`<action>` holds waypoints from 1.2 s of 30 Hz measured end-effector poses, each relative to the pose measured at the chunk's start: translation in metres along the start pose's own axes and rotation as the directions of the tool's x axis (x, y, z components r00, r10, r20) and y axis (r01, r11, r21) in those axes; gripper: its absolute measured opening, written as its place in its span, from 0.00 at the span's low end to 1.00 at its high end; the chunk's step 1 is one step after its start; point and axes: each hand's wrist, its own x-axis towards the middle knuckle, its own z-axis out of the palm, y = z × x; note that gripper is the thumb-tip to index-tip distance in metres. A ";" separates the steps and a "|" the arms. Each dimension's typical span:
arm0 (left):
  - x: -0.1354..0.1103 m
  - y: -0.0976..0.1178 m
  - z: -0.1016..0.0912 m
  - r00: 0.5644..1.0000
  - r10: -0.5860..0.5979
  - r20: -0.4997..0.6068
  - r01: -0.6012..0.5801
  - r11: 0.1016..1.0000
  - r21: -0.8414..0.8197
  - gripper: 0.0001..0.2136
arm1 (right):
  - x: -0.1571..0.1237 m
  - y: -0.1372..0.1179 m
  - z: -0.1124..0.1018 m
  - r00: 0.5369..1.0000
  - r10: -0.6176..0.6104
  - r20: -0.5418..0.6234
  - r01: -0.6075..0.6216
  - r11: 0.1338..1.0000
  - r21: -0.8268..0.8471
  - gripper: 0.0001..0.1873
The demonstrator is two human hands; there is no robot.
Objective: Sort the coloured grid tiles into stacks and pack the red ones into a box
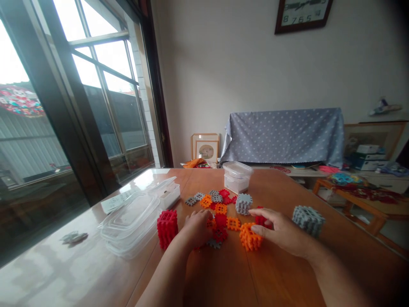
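Note:
My left hand is over the near left side of a loose pile of flat interlocking plastic tiles, its fingers bent down and closed on an orange tile. Its fingertips are partly hidden. Red tiles, orange tiles and grey tiles lie scattered there. My right hand has thumb and fingers apart, the thumb by the top of an orange tile stack. A red piece shows partly behind its fingers. A tall red stack stands left of my left hand.
Grey stacks stand beyond my right hand and at the right. Clear plastic containers lie at the left beside a white box. A lidded tub sits at the back of the wooden table. A small bag lies far left.

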 end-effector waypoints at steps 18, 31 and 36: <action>0.008 0.031 0.004 0.978 -0.201 -0.052 0.015 0.319 -0.948 0.13 | 0.002 -0.014 0.009 0.959 -0.129 -0.254 0.120 0.991 -0.049 0.20; 0.001 0.057 0.015 0.974 -0.073 0.214 0.211 -0.049 -0.976 0.16 | -0.003 -0.036 0.025 0.943 -0.218 -0.252 0.180 0.970 -0.164 0.34; -0.003 0.066 0.017 0.969 -0.031 0.243 0.243 -0.020 -0.970 0.18 | -0.002 -0.035 0.024 0.934 -0.269 -0.236 0.218 0.951 -0.221 0.32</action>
